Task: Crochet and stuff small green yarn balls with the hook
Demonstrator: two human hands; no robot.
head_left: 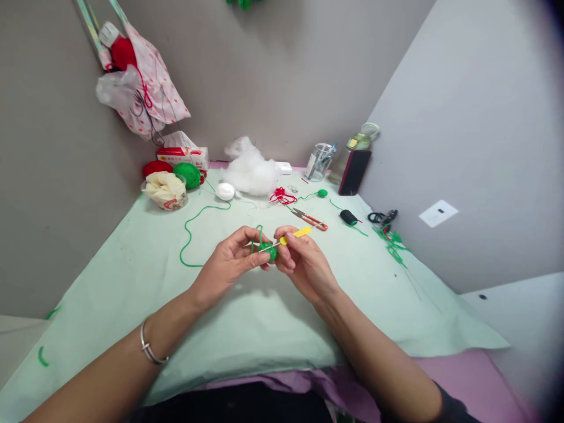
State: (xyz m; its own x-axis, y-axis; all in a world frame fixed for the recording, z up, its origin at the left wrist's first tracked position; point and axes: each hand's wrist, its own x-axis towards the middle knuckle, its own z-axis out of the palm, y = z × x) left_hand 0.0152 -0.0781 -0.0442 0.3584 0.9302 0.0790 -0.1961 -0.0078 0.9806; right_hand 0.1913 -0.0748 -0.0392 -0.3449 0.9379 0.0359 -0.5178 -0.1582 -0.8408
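Observation:
My left hand pinches a small round green crochet piece between thumb and fingers above the table. Green yarn runs from that hand across the cloth towards a green yarn ball at the back left. In my right hand is a crochet hook with a yellow handle, its thin metal shaft reaching over the green piece. Whether the hook's tip sits inside a stitch is too small to tell.
Scissors, red yarn, white stuffing and a black thread spool lie beyond my hands. A glass jar, a phone and a bottle stand back right. A tissue box and tub are back left.

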